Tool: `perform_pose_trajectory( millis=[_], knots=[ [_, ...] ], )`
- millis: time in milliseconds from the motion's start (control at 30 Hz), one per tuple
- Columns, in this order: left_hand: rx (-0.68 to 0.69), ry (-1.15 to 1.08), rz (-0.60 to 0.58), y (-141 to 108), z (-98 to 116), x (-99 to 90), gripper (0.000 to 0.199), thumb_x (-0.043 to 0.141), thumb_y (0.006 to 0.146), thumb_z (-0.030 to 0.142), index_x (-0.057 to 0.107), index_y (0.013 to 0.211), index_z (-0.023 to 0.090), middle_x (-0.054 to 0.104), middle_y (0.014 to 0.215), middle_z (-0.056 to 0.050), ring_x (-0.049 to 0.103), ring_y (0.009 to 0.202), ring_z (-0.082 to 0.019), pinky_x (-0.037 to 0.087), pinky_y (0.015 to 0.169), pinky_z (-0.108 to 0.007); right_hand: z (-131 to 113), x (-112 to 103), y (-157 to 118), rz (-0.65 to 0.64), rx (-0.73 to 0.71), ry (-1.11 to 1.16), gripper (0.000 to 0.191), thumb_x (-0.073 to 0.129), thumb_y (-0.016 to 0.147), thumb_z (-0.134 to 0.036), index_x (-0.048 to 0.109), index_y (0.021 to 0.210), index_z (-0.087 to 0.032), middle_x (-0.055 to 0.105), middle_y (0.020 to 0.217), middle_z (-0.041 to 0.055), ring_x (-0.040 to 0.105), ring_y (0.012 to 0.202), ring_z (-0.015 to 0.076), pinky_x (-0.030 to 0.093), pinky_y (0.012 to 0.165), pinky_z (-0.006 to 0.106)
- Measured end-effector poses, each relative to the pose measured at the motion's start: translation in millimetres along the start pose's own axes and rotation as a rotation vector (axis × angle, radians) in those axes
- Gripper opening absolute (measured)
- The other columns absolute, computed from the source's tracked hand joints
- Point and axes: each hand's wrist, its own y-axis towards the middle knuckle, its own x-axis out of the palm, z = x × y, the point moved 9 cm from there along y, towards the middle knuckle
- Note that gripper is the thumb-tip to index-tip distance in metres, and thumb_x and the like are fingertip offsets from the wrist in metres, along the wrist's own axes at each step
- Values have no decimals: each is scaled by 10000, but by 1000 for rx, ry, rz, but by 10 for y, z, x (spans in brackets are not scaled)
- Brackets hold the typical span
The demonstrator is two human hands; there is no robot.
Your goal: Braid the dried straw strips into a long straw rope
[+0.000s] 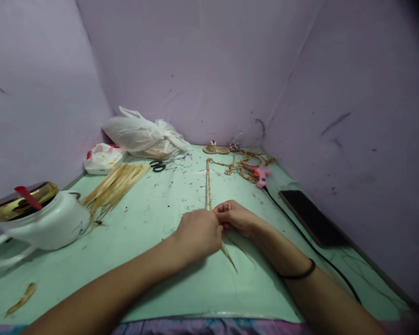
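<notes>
A thin tan braided cord (209,184) runs down the middle of the pale green table toward my hands. My left hand (199,234) is closed around its near end, back of the hand toward the camera. Touching it on the right, my right hand (234,217) pinches the same end between thumb and fingers. Loose fibre strands (229,258) stick out below both hands onto the table. The exact finger grip is partly hidden behind my left hand. Farther back, the cord bends right and joins a tangled coil of braid (247,165).
Flat fibre strips (117,186) lie left, beside black scissors (158,166), a white plastic bag (145,135) and a white mug (52,223). A pink glue gun (261,177), its black cable (300,231) and a phone (312,216) lie right. A small woven hat (212,148) sits at the back.
</notes>
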Motion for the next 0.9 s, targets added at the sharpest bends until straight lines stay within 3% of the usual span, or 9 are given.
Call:
perform_pose_trajectory(
  millis=[100,133,233,333,467,567,700,800,900],
  knots=[
    [-90,-242,143,115,-246,-268,319,427,735,357,613,636,117,581,594,-76,535,530,-152,371,500,-249,-11,18,-7,-31,-15,5,120,591,570,-174,489,521,-134,396,353,-73,341,321,35,415,392,197],
    [-161,-390,131,149,-354,-262,271,436,728,319,613,682,119,578,589,-55,500,460,-120,349,453,-232,-18,27,-10,-42,-23,0,136,597,577,-182,485,516,-136,383,348,-78,326,321,32,425,402,203],
    [-315,-793,-130,194,-445,50,153,483,674,198,594,742,118,557,544,-16,425,355,-80,287,362,-204,-36,45,-11,-64,-42,-10,149,611,589,-198,492,524,-135,418,370,-69,321,330,30,414,399,197],
    [-317,-953,-305,180,-329,267,94,488,660,152,543,595,111,509,455,-5,417,341,-76,293,346,-194,-55,56,-4,-83,-65,-43,138,626,584,-198,512,548,-128,460,417,-56,333,346,29,391,394,185],
    [-375,-845,-279,193,-393,318,152,488,648,145,479,498,126,430,354,13,381,302,-78,310,341,-202,-66,5,5,-28,-80,-176,124,604,590,-207,505,558,-140,436,419,-62,400,367,53,377,401,187],
    [-335,-684,-226,254,-447,295,93,493,598,116,496,505,125,412,331,16,374,291,-93,301,332,-214,-91,-48,-12,62,-99,-407,71,556,608,-203,537,591,-137,473,444,-40,437,387,70,337,392,184],
    [-250,-525,-144,323,-472,246,58,486,554,121,500,499,133,314,281,49,318,268,-83,246,317,-204,-313,-69,-112,211,-279,-738,114,525,615,-197,614,624,-128,568,525,5,469,479,86,315,435,183],
    [-278,-534,-149,307,-487,247,52,467,531,125,475,483,145,304,278,50,300,269,-78,229,315,-203,-390,-89,-177,258,-279,-853,164,529,625,-245,640,608,-126,589,531,22,459,488,93,297,436,192],
    [-316,-620,-169,266,-464,242,73,465,510,140,437,445,155,278,264,54,283,264,-71,211,313,-200,-371,-71,-204,197,-216,-835,184,520,628,-256,635,583,-120,572,502,18,427,460,86,284,423,192]
  ],
)
